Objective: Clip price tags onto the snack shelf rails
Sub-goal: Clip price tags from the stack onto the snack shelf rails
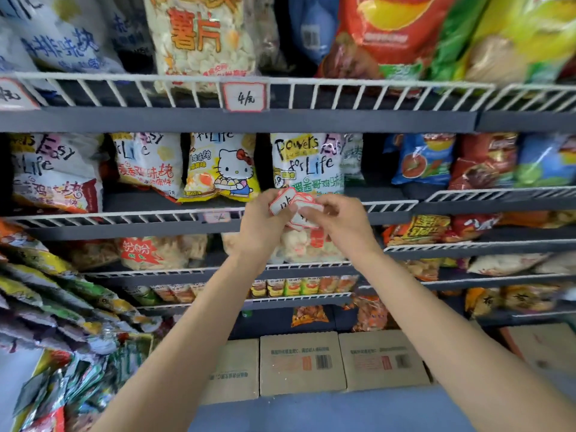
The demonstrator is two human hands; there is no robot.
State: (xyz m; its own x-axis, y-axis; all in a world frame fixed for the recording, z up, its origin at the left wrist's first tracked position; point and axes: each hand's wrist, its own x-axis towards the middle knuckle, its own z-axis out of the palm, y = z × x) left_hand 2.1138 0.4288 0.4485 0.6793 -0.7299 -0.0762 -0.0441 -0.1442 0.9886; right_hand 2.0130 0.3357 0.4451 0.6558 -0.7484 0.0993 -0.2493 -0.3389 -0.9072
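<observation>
While the left hand (265, 219) pinches a fan of red-edged price tags (294, 207) before the middle shelf rail (149, 217), the right hand (339, 219) pinches one from it. Its neighbours could slide free and drop, since the left grip looks loose.

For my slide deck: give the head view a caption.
Both hands sort a stack of price tags before snack shelves; one tag already hangs on the upper rail.
</observation>
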